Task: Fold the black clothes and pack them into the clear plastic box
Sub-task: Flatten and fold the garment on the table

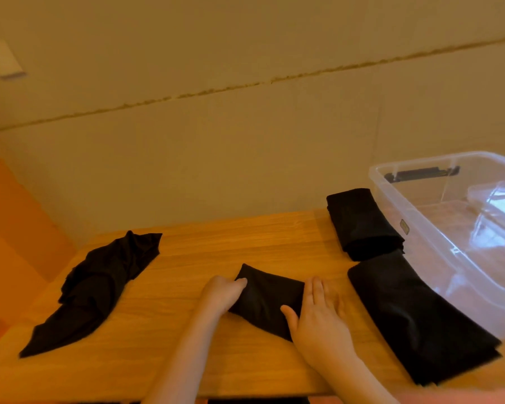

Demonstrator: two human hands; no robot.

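- While both hands are working at bench (pixel 187 249) centre, a small folded black garment (pixel 267 298) is lying between them on the wood.
- Left hand (pixel 223 293): fingers are curling onto garment's left end, gripping the fabric edge.
- Right hand (pixel 318 319): fingers are lying straight & flat, pressing garment's right end; thumb is sitting on the cloth.
- Unfolded black garment (pixel 99 287) is lying crumpled at bench left, well apart from the hands.
- Folded black bundle (pixel 362 225) is sitting at back right, touching the clear plastic box (pixel 420 228).
- Flat folded black piece (pixel 414 316) is lying in front of the bundle, alongside the box's near wall.
- Box is standing open at bench right; no clothes showing inside.
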